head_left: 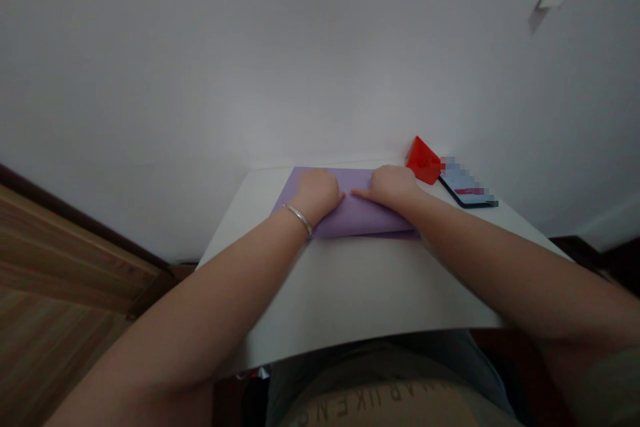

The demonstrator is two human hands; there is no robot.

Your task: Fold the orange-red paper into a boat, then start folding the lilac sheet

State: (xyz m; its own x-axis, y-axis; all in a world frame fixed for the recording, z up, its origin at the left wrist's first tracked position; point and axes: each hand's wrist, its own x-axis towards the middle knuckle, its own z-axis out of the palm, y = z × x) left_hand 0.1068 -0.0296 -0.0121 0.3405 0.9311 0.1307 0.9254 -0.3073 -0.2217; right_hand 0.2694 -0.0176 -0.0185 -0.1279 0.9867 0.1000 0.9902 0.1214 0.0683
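A folded lilac sheet (361, 215), paper or cloth, lies flat on the white table (350, 293). My left hand (317, 193) rests on its left part, with a silver bangle (299, 219) around the wrist. My right hand (390, 185) presses on its right part. The fingertips of both hands point toward each other and nearly meet at the middle of the sheet. Whether either hand grips the fold is hidden from this angle.
Beyond my right hand, a red wedge-shaped object (423, 161) stands at the table's far edge, beside a black-framed smartphone (467, 187) lying face up. A white wall (320, 60) rises behind the table. A wooden panel (65, 267) lies to the left.
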